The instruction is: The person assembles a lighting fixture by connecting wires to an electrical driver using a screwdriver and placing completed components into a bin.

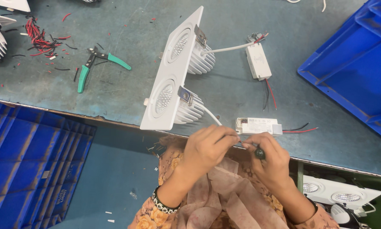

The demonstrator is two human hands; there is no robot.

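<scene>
A thin white cable [211, 115] from the twin downlight [173, 72] is pinched between the closed fingers of the left hand [207, 148] at the bench edge; the right hand [269, 159] is clamped on a small dark-handled tool [259, 153], just below a white driver box [258, 126]. The cable is judged light, limp and easily kinked, best held near its end; the driver is judged light but brittle

Matt white fixture [171, 74], ribbed metal heatsinks [201, 61]
</scene>
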